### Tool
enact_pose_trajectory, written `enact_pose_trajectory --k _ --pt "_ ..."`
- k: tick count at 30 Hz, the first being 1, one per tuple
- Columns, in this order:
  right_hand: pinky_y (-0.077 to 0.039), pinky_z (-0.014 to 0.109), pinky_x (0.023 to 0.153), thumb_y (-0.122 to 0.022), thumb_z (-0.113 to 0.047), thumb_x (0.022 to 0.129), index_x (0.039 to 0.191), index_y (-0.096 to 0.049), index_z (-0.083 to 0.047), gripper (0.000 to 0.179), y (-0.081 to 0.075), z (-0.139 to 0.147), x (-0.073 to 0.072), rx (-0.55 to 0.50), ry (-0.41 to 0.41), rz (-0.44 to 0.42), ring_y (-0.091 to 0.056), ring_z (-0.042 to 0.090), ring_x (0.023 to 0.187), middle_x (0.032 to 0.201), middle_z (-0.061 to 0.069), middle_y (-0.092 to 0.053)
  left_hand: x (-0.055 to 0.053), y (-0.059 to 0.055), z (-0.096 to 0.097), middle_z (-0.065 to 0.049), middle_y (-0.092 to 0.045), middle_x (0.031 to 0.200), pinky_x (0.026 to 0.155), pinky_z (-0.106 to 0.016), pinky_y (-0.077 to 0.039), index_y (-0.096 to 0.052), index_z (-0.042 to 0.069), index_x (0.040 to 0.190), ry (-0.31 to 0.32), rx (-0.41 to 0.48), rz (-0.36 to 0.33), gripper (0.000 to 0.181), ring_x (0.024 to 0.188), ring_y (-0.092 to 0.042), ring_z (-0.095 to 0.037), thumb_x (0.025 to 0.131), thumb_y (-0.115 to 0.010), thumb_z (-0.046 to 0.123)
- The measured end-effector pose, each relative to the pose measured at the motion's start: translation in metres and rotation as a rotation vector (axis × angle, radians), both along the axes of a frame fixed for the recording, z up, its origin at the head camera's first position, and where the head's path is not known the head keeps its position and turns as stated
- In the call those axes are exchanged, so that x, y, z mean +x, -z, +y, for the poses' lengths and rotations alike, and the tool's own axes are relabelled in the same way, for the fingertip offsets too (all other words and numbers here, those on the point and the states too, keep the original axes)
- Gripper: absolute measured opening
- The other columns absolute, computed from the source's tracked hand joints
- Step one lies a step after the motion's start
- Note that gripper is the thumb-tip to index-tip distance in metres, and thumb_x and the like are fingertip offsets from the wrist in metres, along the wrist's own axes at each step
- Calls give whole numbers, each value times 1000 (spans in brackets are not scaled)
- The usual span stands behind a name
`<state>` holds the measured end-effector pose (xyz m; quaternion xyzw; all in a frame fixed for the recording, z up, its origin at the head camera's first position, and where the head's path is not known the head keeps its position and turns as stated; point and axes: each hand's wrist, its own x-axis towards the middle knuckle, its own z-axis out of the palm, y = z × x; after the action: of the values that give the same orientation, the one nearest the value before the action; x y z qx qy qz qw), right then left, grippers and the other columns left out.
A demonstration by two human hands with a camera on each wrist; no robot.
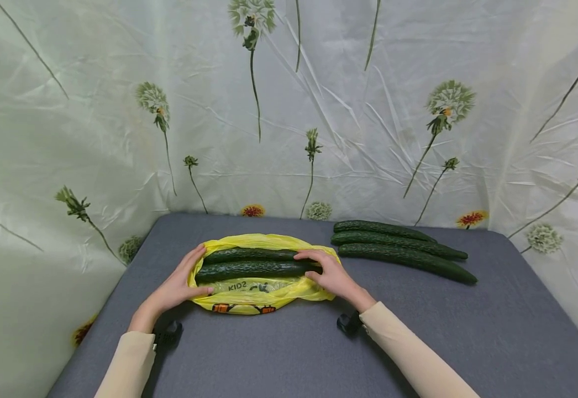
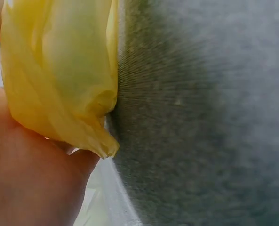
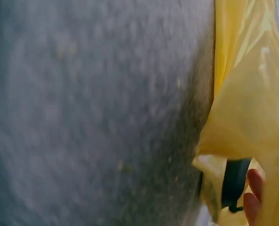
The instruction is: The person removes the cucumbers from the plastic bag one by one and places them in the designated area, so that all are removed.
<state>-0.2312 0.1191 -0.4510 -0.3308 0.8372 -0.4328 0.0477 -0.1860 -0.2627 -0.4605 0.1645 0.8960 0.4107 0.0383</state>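
Yellow plastic bag (image 1: 259,239): near the table's (image 1: 269,359) back edge, left of middle, mouth gaping; two cucumbers (image 1: 256,270) inside.
Left hand (image 1: 177,283): grips bag's left end, thumb over rim.
Right hand (image 1: 336,276): curled at right end; cannot tell whether bag or cucumber is gripped.
Loose cucumbers (image 1: 398,244): three, toward back right corner.
Risk: thin plastic may tear at cucumber tips if tugged; slack rim could fold inward, choking the mouth.
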Motion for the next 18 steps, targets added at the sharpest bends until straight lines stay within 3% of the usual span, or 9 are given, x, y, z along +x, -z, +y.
enact_pose_trajectory --k 8,18 --pt "-37 51 101 -64 -1 90 133 -55 -7 44 4 5 -12 20 16 -40 -44 32 128 134 11 -54 -5 -5 2 -20 -7 157 101 -68 -17 -18 -2 151 14 -13 21 91 139 -7 -46 84 -74 25" --pt "-35 53 102 -67 -4 88 137 -53 -12 51 7 4 -25 45 34 -154 -41 31 130 137 11 -51 -8 1 -2 -18 -5 157 101 -69 -16 -17 1 152 14 -3 -14 94 140 -6 -46 84 -75 28"
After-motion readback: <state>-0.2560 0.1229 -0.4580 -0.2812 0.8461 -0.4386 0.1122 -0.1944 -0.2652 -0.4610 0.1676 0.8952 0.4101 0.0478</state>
